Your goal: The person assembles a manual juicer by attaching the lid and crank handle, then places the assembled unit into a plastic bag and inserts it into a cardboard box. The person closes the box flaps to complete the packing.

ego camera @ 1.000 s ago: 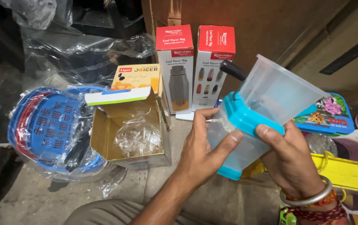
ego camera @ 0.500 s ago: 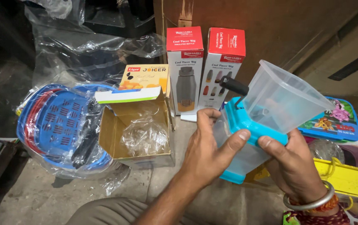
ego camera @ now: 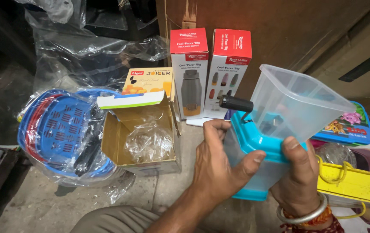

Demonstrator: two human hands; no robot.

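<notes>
Head view. Both hands on a hand-crank juicer [ego camera: 275,142]: turquoise body, clear plastic hopper on top, black crank handle [ego camera: 235,103] jutting from its left side. Juicer is held tilted, hopper mouth leaning up and to the right, lifted above the concrete floor [ego camera: 29,211].

Left hand [ego camera: 219,168]: fingers clamped on the juicer's left face, thumb pressed across the turquoise collar, fingertips curled up just beneath the crank handle.

Right hand [ego camera: 299,177]: fingers clamped on the juicer's right side, thumb on the turquoise collar, the other fingers hidden behind the body. Metal bangle and red thread at the wrist.

Taking the juicer as landmark:
- Just left of it, an open cardboard juicer box [ego camera: 144,129], flaps up, crumpled clear plastic wrap [ego camera: 148,142] inside.
- Further left of it, a stack of blue and red plastic baskets [ego camera: 60,129] in a clear bag.
- Behind it, two upright red-and-white bottle cartons [ego camera: 210,71] side by side against a brown board.
- To its right, a blue lunch box with cartoon lid [ego camera: 348,127], partly hidden by the hopper.
- Lower right of it, a yellow plastic item [ego camera: 357,183], close to the right wrist.
- Below it, the person's knee at the frame edge.
</notes>
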